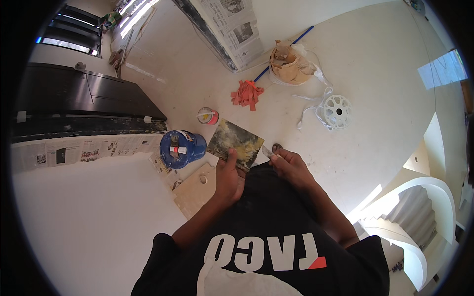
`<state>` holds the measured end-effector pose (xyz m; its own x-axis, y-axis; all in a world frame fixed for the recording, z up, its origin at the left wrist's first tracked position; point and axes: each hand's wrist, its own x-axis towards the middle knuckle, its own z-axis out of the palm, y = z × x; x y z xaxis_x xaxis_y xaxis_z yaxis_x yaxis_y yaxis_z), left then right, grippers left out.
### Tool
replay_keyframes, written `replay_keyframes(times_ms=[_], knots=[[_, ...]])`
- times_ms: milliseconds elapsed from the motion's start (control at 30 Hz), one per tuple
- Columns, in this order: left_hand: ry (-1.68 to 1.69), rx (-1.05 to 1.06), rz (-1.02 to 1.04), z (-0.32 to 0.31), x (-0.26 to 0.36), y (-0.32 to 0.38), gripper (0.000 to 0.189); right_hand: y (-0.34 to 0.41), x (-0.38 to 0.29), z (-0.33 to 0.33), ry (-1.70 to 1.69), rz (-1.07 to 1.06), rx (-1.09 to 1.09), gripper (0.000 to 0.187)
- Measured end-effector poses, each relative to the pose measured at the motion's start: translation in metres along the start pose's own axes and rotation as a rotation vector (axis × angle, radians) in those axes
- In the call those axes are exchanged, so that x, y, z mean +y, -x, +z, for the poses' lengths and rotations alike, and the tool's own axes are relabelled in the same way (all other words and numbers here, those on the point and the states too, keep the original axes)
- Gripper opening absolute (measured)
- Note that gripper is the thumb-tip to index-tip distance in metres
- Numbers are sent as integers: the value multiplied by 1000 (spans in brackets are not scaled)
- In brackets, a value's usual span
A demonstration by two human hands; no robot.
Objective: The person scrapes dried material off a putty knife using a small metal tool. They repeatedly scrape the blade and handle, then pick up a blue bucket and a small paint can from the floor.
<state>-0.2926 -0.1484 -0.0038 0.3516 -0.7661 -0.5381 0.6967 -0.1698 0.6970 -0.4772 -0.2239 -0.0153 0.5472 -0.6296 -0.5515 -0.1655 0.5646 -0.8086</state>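
Observation:
My left hand grips the near edge of a square, flat board, its thumb lying on top. Dark and yellowish smears cover the board's upper face. At the board's right corner, my right hand holds a small putty knife. The knife's blade points up and left, close beside the board; whether it touches cannot be made out. Both hands are in front of my black shirt, at about waist height.
A blue bucket with things on its lid and a small paint tin stand at left. Ahead lie a mop with red strips, a container with brown paper and a white spool. Newspaper lines the left wall.

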Motion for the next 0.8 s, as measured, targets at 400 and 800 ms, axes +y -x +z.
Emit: replay_keyframes(times_ms=[400, 800], knots=[[-169, -72, -79, 1, -4, 16, 30, 9, 15, 14, -170, 29, -13, 24], [-104, -102, -41, 15, 0, 19, 31, 23, 11, -7, -246, 19, -73, 24]])
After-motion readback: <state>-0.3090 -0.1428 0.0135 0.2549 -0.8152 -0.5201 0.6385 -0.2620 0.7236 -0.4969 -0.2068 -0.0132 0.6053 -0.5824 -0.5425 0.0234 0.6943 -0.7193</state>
